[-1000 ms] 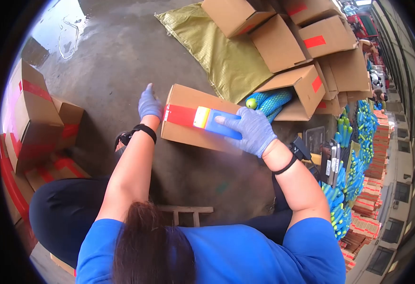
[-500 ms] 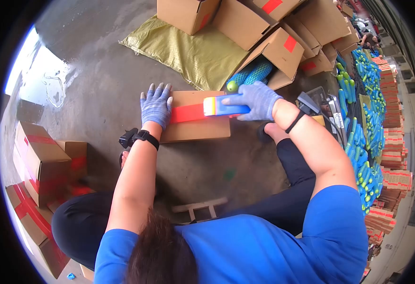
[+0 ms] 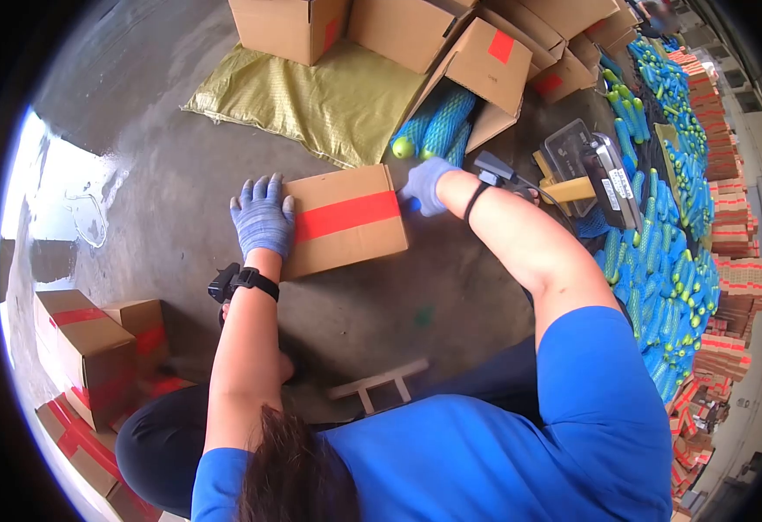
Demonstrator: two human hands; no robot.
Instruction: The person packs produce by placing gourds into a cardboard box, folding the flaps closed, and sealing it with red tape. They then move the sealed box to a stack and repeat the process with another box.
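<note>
A closed cardboard box (image 3: 337, 252) lies on the floor in front of me, with a strip of red tape (image 3: 348, 216) along its top. My left hand (image 3: 263, 219), in a blue-grey glove, rests on the box's left end with its fingers apart. At the right end is my right hand (image 3: 429, 187), also gloved, its fingers wrapped round the blue tape dispenser (image 3: 413, 204). Most of the dispenser is hidden behind the box edge and the hand.
Open boxes (image 3: 485, 70), one holding vegetables in blue netting (image 3: 446, 122), stand beyond a yellow-green sack (image 3: 311, 100). A digital scale (image 3: 614, 183) is at right, before piles of netted vegetables (image 3: 659, 287). Taped boxes (image 3: 85, 339) stand at left.
The tape dispenser and my right hand have moved right, from the box's top to its right end. Red tape now runs across the whole top. The view has shifted slightly.
</note>
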